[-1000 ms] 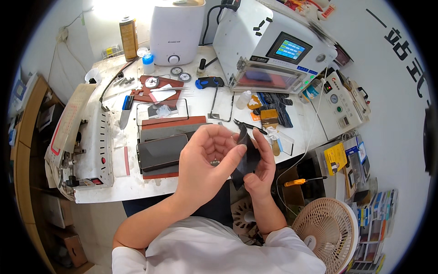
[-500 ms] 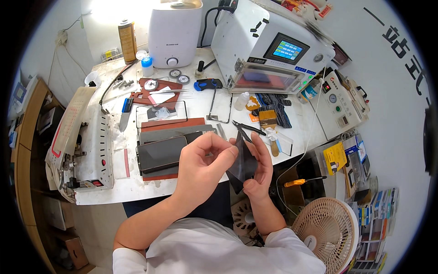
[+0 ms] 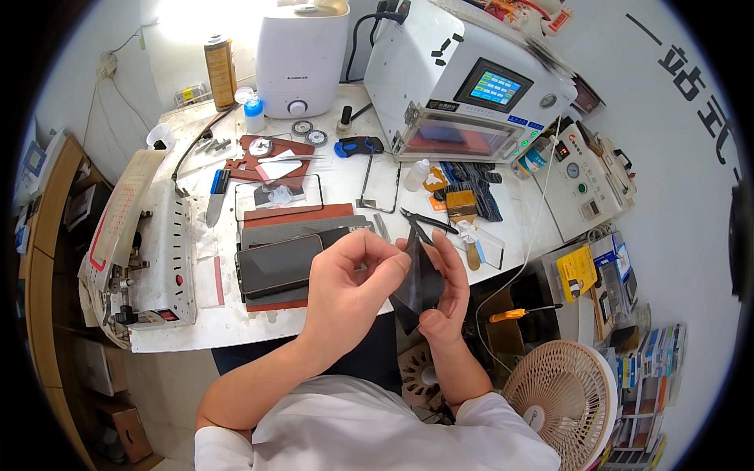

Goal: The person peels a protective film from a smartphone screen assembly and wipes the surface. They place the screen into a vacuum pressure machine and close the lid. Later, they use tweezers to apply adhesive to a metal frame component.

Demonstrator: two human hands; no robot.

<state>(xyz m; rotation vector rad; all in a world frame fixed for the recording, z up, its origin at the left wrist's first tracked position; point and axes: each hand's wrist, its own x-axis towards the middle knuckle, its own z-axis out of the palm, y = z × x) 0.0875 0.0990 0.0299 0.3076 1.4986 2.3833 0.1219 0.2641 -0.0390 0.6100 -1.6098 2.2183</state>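
A thin dark glossy panel (image 3: 424, 284) stands tilted between my two hands, over the table's front edge. My right hand (image 3: 446, 314) grips it along its right side, thumb low and fingers farther up. My left hand (image 3: 345, 290) is closed in a pinch at the panel's upper left edge, where a greyish, see-through layer slants across the dark face. Whether that layer is a separate film I cannot tell. To the left of my left hand, a dark-screened phone (image 3: 276, 267) lies on a grey mat (image 3: 259, 232) over a red-brown pad.
Black cutters (image 3: 430, 221), a brush (image 3: 462, 206) and a small bottle (image 3: 418, 174) lie beyond my right hand. A white machine with a screen (image 3: 471, 86) stands at the back right. At left sits a long white device (image 3: 161, 267); a fan (image 3: 561, 392) is low right.
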